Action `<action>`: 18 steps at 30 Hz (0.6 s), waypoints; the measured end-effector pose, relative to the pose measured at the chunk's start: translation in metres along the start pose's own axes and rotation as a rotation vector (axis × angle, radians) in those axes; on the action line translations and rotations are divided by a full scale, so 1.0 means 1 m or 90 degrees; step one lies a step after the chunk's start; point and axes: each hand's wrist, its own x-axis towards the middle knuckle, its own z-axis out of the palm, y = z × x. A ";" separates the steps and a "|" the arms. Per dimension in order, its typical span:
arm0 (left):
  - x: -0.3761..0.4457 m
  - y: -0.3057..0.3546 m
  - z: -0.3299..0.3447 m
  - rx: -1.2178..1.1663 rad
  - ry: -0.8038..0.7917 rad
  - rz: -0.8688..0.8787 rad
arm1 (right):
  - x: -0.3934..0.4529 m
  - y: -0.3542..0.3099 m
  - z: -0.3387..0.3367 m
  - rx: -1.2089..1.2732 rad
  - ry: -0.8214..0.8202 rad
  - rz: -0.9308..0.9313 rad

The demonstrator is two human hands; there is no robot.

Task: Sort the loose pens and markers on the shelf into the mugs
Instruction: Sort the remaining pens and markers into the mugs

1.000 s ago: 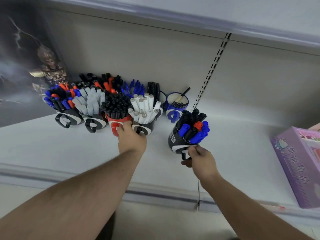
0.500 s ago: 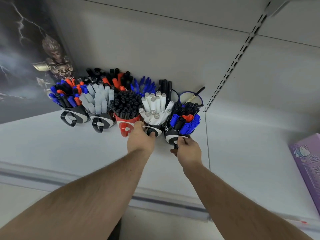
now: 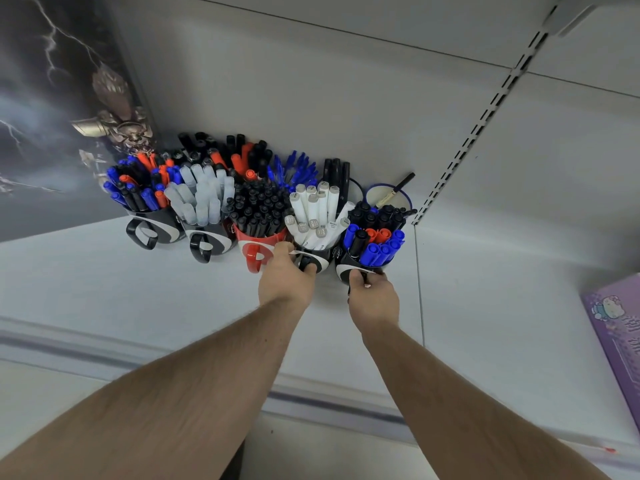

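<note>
A row of mugs packed with pens and markers stands at the back of the white shelf (image 3: 138, 306). My left hand (image 3: 285, 280) grips the handle of a black-and-white mug of white markers (image 3: 315, 223). My right hand (image 3: 372, 296) grips the handle of a black-and-white mug of blue, red and black markers (image 3: 375, 245), which stands close beside the white-marker mug. To the left stand a red mug of black pens (image 3: 258, 216), a mug of clear-capped markers (image 3: 204, 199) and a mug of mixed markers (image 3: 138, 185).
Behind the front row stand more mugs, one blue-rimmed mug (image 3: 388, 197) with a single pen. A dark poster (image 3: 52, 116) closes the left side. A purple box (image 3: 616, 334) lies at the right. A slotted upright (image 3: 478, 126) runs up the back wall.
My right hand has slid the mixed-marker mug left and back into the row, beside the white-marker mug. My left hand has stayed at the white-marker mug.
</note>
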 end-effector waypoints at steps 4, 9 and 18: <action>-0.004 -0.002 -0.005 -0.012 0.018 0.009 | 0.001 -0.001 -0.006 -0.032 -0.015 0.001; -0.009 -0.013 -0.028 -0.010 0.227 0.023 | -0.004 0.001 -0.014 -0.050 -0.035 0.002; 0.020 -0.018 -0.054 0.013 0.155 -0.032 | 0.000 -0.007 -0.008 0.002 0.057 0.048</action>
